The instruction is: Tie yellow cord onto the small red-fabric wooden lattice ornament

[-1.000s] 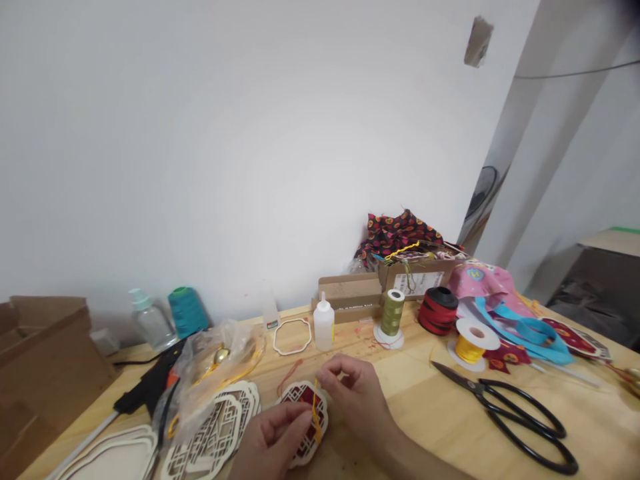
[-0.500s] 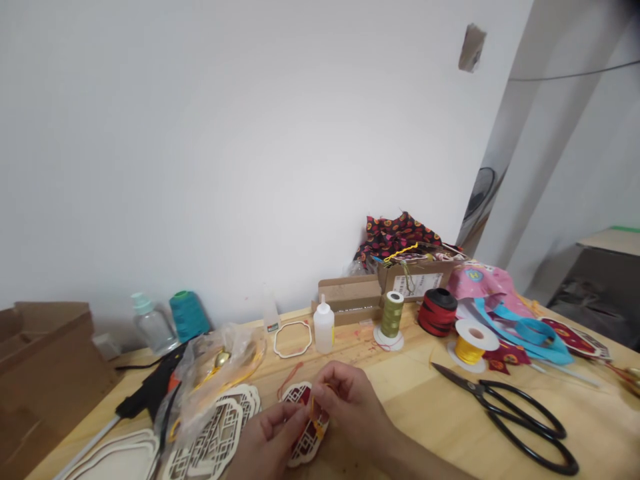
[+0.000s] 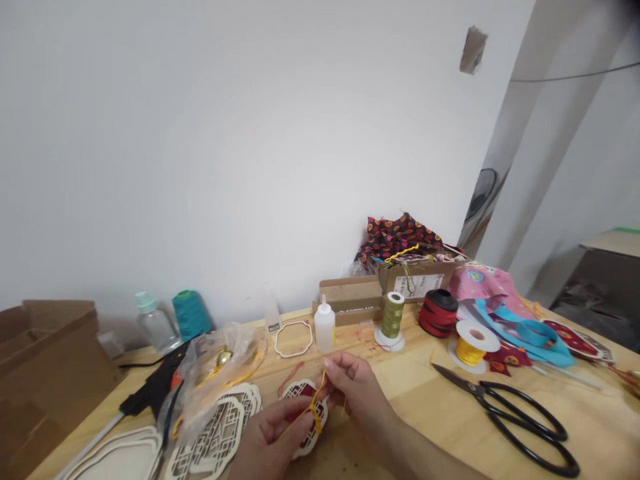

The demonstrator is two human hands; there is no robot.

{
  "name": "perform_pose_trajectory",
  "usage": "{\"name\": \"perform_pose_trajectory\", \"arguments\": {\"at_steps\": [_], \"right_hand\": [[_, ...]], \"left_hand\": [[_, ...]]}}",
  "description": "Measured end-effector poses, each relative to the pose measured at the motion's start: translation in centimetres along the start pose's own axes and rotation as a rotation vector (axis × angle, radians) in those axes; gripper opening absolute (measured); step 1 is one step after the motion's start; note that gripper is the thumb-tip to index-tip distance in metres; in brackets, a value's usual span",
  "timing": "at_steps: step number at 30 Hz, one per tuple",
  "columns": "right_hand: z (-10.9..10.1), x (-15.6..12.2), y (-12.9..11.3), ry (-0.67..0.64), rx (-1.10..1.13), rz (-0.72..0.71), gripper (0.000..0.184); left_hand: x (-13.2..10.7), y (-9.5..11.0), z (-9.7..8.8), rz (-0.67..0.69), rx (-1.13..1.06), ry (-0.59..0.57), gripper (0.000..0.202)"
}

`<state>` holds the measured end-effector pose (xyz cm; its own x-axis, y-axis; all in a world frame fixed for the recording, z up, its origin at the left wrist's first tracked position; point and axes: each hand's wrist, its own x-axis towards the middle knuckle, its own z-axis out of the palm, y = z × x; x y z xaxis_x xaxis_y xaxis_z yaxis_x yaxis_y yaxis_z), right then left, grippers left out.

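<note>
A yellow cord (image 3: 316, 405) with a knotted part runs between my two hands at the lower middle. My left hand (image 3: 280, 430) is closed, pinching the cord near the knot. My right hand (image 3: 354, 387) is closed with thumb and fingertips on the cord's upper end, a little higher and to the right. Behind and below the cord lies a pale lattice panel (image 3: 303, 448) with dark red in its openings, partly covered by my left hand. Several plain lattice panels (image 3: 210, 437) are piled left of my left hand.
Black-handled scissors (image 3: 480, 389) lie on the right. Behind stand a white glue bottle (image 3: 325, 330), a green thread spool (image 3: 393, 315), a red cord spool (image 3: 438, 313) and a yellow spool (image 3: 473, 350). A black glue gun (image 3: 145, 390), plastic bag (image 3: 200, 360) and cardboard box (image 3: 50, 380) are left.
My right hand has moved slightly up, drawing the yellow cord out between the hands. The knotted part now shows more plainly beside my left fingertips.
</note>
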<state>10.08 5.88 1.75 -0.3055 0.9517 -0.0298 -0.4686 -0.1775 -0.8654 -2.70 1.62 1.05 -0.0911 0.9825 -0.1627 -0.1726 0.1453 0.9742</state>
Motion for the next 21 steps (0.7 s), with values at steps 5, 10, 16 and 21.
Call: {"name": "perform_pose_trajectory", "arguments": {"at_steps": [5, 10, 16, 21], "right_hand": [[0.1, -0.1, 0.3, -0.002, -0.001, 0.045, 0.033], [0.4, -0.1, 0.4, -0.012, 0.039, 0.061, 0.036], [0.5, 0.0, 0.4, 0.036, 0.081, 0.043, 0.037], [0.0, 0.4, 0.8, 0.038, 0.066, 0.033, 0.035]], "left_hand": [[-0.1, 0.5, -0.1, -0.016, 0.046, -0.013, 0.021], [0.1, 0.1, -0.2, -0.032, 0.051, -0.049, 0.022], [0.1, -0.2, 0.0, -0.042, 0.021, -0.085, 0.024], [0.2, -0.6, -0.2, 0.003, 0.018, -0.048, 0.024]]}}
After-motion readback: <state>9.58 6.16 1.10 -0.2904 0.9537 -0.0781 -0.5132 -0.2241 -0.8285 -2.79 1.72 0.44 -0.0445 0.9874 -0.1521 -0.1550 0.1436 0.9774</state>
